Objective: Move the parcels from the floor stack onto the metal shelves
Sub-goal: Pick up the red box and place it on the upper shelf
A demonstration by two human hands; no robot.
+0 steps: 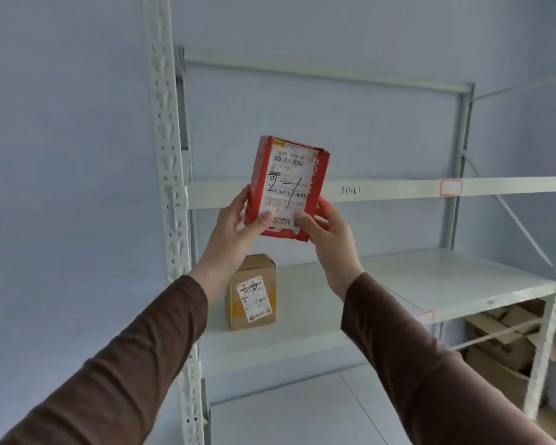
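Left hand (235, 226), right hand (326, 229): both grip lower edge of red parcel (289, 184), thumbs on white label, parcel held upright in air before metal shelves (430, 284). Brown parcel (252, 293) stands on middle shelf, left end. Flattened cardboard (507, 332) lies under that shelf, right side. Upper shelf beam bears handwritten mark.

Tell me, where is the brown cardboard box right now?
In the head view, the brown cardboard box stands at the left end of the lower metal shelf, below the red parcel held up by both hands.
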